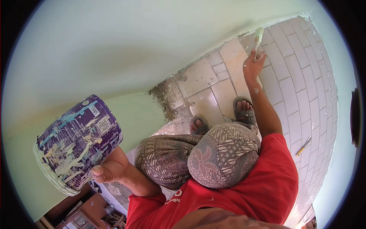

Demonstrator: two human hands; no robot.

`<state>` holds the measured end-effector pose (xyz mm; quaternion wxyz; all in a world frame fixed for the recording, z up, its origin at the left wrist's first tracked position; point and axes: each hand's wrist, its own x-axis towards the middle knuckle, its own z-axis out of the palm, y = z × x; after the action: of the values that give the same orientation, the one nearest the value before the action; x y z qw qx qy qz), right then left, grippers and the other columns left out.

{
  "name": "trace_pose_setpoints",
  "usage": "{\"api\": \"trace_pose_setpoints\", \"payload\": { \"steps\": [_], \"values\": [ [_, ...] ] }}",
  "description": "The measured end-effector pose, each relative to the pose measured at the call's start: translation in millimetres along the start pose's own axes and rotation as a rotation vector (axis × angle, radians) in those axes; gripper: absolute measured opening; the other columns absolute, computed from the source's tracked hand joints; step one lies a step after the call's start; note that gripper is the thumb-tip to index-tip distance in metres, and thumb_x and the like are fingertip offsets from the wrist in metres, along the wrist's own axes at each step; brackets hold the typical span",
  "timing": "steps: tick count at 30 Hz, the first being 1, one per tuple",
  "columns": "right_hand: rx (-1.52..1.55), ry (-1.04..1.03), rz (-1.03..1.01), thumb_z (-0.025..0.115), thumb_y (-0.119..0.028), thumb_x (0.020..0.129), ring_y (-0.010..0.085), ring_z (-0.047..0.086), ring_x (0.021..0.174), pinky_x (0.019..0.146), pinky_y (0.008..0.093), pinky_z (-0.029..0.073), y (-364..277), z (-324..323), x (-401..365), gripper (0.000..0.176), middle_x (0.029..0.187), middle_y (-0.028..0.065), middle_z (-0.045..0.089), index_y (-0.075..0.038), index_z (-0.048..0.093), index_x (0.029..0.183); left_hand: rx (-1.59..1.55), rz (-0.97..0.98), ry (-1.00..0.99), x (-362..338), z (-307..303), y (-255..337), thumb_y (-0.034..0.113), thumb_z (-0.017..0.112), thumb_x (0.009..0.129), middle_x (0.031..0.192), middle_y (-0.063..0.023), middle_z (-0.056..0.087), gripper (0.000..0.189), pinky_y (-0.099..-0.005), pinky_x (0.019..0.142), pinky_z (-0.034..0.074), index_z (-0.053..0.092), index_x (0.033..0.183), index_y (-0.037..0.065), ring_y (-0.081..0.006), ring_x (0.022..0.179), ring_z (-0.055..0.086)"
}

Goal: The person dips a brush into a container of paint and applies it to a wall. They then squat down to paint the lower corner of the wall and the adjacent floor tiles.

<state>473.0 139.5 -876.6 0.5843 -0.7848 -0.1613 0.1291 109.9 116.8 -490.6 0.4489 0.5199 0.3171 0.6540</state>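
Observation:
My left hand [110, 168] grips a purple paint bucket [82, 137], with the thumb pressed near its paint-crusted rim. The bucket is tilted and smeared with cream and blue paint; its inside is hidden. Stretched far forward, my right hand [254, 64] is closed around a paintbrush [259, 35]. Pale green paint covers the brush, and its bristles are at the seam where the pale green wall [152, 42] meets the tiles. Paint spots mark my right hand and wrist.
A yellow-handled blade tool [303, 147] lies on the brick-pattern tiles [291, 80] at right. Larger cream tiles [198, 78] lie around my sandalled feet, beside a rough, dirty patch [164, 95]. Wooden furniture [91, 208] stands at lower left.

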Motion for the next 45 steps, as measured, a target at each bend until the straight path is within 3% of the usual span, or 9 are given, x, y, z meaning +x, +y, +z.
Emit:
{"api": "trace_pose_setpoints", "payload": {
  "steps": [6,13,16,20,27,32,37,40,45],
  "values": [
    [0.231,-0.356,-0.132,0.056,-0.014,0.099,0.0528,0.062,0.088,0.076,0.0545,0.048,-69,68,-160,0.027,0.095,0.0324,0.062,0.004,0.048,0.117,0.013,0.014,0.008,-9,-10,-24,0.027,0.080,0.072,0.140,-0.0097,0.059,0.078,-0.0510,0.111,0.043,0.053,0.143,0.009,-0.0290,0.127,0.056],
    [0.230,-1.379,-0.357,0.066,-0.025,0.095,0.0458,0.065,0.094,0.079,0.0526,0.051,-87,34,-173,0.032,0.102,0.0238,0.068,-0.006,0.062,0.121,0.064,-0.026,-0.010,-4,-4,-24,0.021,0.077,0.073,0.143,-0.0119,0.053,0.084,-0.0478,0.111,0.043,0.043,0.148,0.005,-0.0285,0.128,0.053],
    [0.117,-1.188,-0.140,0.068,-0.029,0.095,0.0327,0.070,0.087,0.079,0.0388,0.054,-116,22,-71,0.031,0.102,0.0187,0.072,-0.006,0.069,0.116,0.061,-0.055,-0.019,-4,-12,-31,0.018,0.076,0.073,0.145,-0.0114,0.051,0.086,-0.0468,0.112,0.041,0.039,0.150,0.004,-0.0278,0.130,0.052],
    [0.072,-0.757,-0.461,0.067,-0.024,0.097,0.0193,0.067,0.078,0.075,0.0327,0.052,-86,-29,78,0.030,0.100,0.0117,0.073,-0.005,0.070,0.120,0.091,-0.003,-0.009,-6,-19,-32,0.016,0.075,0.073,0.145,-0.0115,0.051,0.085,-0.0464,0.112,0.042,0.040,0.149,0.003,-0.0281,0.129,0.053],
    [-0.118,0.130,-0.263,0.065,-0.027,0.097,0.0272,0.066,0.070,0.067,0.0389,0.050,-64,-53,198,0.030,0.079,0.0159,0.069,-0.002,0.063,0.114,-0.005,0.003,-0.009,-11,-36,-46,0.014,0.074,0.074,0.144,-0.0113,0.052,0.085,-0.0463,0.112,0.042,0.039,0.150,0.004,-0.0277,0.129,0.053],
    [0.067,0.013,-0.294,0.064,-0.022,0.096,0.0448,0.068,0.084,0.073,0.0477,0.052,-59,52,12,0.027,0.092,0.0261,0.070,0.001,0.062,0.110,0.021,0.058,-0.068,-10,-28,-50,0.012,0.073,0.076,0.146,-0.0110,0.050,0.083,-0.0483,0.113,0.042,0.037,0.151,0.005,-0.0276,0.130,0.051],
    [0.114,-0.711,-0.393,0.065,-0.022,0.096,0.0431,0.068,0.084,0.076,0.0491,0.053,-89,31,-149,0.027,0.091,0.0253,0.069,-0.003,0.064,0.115,0.038,0.092,-0.072,-10,-3,-50,0.015,0.081,0.074,0.145,-0.0140,0.048,0.091,-0.0500,0.113,0.041,0.034,0.151,0.003,-0.0323,0.130,0.051],
    [0.173,-1.112,-0.456,0.067,-0.025,0.096,0.0415,0.069,0.084,0.076,0.0469,0.054,-113,4,-108,0.029,0.093,0.0228,0.071,-0.006,0.067,0.118,0.083,0.161,-0.130,-11,18,-42,0.015,0.079,0.075,0.145,-0.0140,0.047,0.091,-0.0491,0.112,0.042,0.032,0.152,0.003,-0.0311,0.130,0.050],
    [0.047,-0.688,-0.447,0.070,-0.027,0.095,0.0253,0.070,0.081,0.076,0.0350,0.054,-139,-55,91,0.029,0.098,0.0162,0.074,-0.006,0.071,0.115,0.199,0.208,-0.115,-12,18,-49,0.022,0.083,0.075,0.146,-0.0146,0.045,0.095,-0.0483,0.112,0.041,0.030,0.152,0.001,-0.0313,0.131,0.049]
  ]
}}
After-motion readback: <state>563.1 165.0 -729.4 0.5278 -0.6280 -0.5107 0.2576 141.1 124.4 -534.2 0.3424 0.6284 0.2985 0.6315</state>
